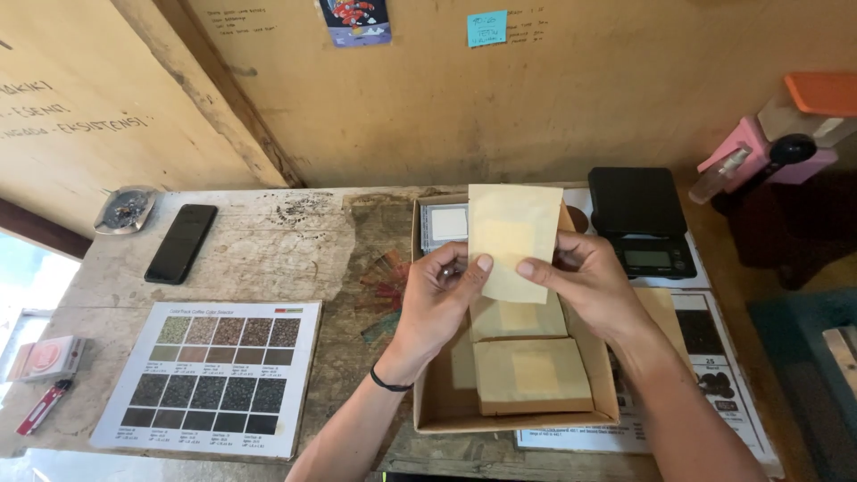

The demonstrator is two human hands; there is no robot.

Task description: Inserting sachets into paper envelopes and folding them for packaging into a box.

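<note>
Held up over the cardboard box (428,406): one tan paper pouch (511,236), upright, flat face to the camera. Pinched at its lower left edge by the left hand (442,299), fingers (478,265) closed on the paper, thumb in front. Gripped at its right edge by the right hand (585,277), fingers (528,268) curled shut on the same pouch. Black band on the left wrist.

Below, inside the box: more tan pouches (531,375) lying flat, stacked; a white-fronted packet (446,223) at the far end, at 12 o'clock of the left hand.

On the tabletop (268,250): black scale (643,223) at 2 o'clock of the box; colour chart card (214,375) at 9 o'clock; black phone (181,243) and metal ashtray (125,210) at 10 o'clock; red lighter (40,408) at far 9 o'clock.
</note>
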